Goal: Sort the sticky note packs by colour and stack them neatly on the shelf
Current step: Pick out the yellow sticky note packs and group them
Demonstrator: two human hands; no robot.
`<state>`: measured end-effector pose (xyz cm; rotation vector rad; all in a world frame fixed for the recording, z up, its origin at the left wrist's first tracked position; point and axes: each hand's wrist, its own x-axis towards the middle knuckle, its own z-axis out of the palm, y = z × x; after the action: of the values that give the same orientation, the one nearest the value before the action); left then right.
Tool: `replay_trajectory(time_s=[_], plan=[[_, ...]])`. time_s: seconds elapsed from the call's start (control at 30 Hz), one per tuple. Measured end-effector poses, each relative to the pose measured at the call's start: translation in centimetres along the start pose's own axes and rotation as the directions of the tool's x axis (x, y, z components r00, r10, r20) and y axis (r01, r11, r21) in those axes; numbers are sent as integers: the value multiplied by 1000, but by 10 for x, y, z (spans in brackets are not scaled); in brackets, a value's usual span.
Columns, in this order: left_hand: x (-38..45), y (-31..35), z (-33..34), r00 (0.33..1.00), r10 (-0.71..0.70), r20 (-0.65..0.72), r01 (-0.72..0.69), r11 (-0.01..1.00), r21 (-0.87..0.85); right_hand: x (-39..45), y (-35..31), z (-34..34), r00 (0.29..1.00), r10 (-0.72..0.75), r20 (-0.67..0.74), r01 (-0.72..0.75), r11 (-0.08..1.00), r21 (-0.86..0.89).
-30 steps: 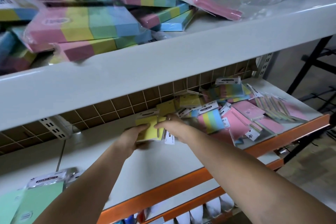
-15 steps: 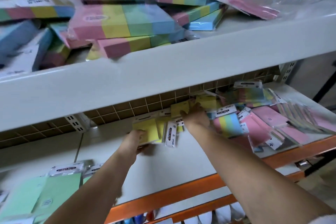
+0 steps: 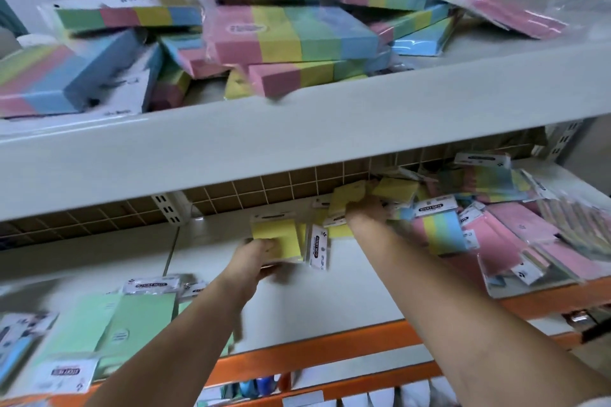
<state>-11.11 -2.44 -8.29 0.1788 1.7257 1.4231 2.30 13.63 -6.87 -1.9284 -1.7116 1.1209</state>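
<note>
Sorting: half done.
Done: green packs (image 3: pixel 132 324) at 8 o'clock.
Left hand (image 3: pixel 256 256): holds yellow stack (image 3: pixel 274 238).
Right hand (image 3: pixel 365 213): grips yellow pack (image 3: pixel 347 196).
Left: mixed heap (image 3: pixel 496 235) at 3 o'clock.

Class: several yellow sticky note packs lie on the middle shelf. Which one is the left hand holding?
The yellow pack nearest the shelf's bare middle: the left hand grips its lower edge. The other yellow packs lie further right, by the right hand.

both bare forearms are reaching forward and up. the left hand (image 3: pixel 256 253) is gripping with curled fingers. the right hand (image 3: pixel 365 213) is lying knuckles-up, further forward.
</note>
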Motion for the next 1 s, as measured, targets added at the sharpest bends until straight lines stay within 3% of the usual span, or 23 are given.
replay_trajectory(time_s=[0.13,0.3,0.57,0.73,0.87,1.0], plan=[[-13,-1,0,999,31,24,-30,998,-50,-17,5,-4,996,-72,61,64,990,127],[-31,0,-4,998,35,-42,-38,997,-70,-44,1,-6,983,-164,82,142,963,228],[-64,-1,-18,987,9,-163,-32,989,-143,-99,-11,8,900,-311,306,173,899,404],[-77,7,-43,988,48,-145,-71,985,-155,-131,-21,19,803,-338,491,183,924,337],[-91,13,-72,991,63,-120,-101,932,-348,-158,-36,37,763,-368,532,270,928,256],[-104,16,-116,987,138,-83,-155,949,-276,-193,-58,66,768,-386,511,293,921,256]])
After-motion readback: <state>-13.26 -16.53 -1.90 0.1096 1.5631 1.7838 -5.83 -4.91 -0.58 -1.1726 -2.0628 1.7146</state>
